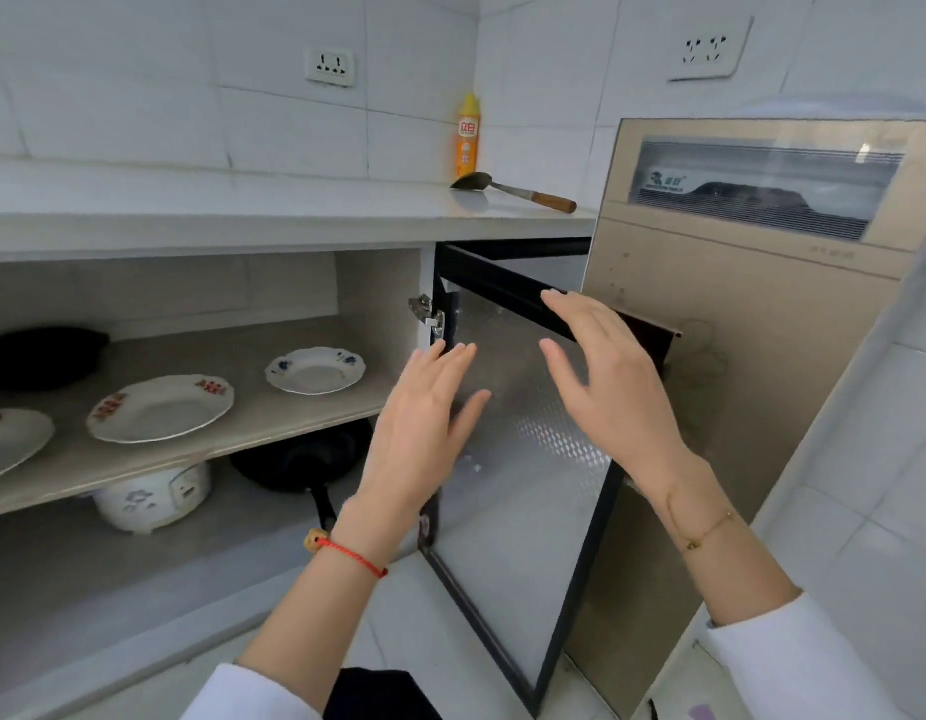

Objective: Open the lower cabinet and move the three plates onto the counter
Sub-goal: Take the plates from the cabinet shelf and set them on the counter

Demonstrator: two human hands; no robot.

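Both hands, left and right, are spread open and empty by the black-framed frosted-glass cabinet door, so it could swing back while reaching left for the white patterned plates.

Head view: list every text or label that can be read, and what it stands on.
"立白": red label near the top of the orange bottle; the print below it is too blurred to read.
Logo and line of text on the appliance window, left side: too blurred to read.
Faint marks below the window: unreadable.
Plates: patterns only, no text.
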